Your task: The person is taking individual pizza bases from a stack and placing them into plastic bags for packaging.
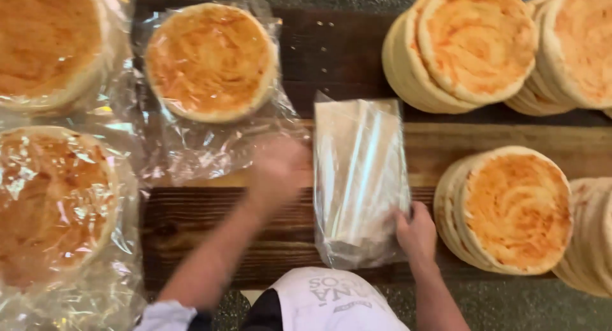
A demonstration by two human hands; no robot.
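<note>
Head view: on the wooden counter (191,223), the right hand (417,232) pinches the near right edge of a stack of clear plastic bags (360,178), fingers closed on it. Left of the stack, the blurred left hand (280,168) touches a bagged flatbread (210,60); its finger spread cannot be told. Beyond the stack, unbagged flatbread piles (472,47).
</note>
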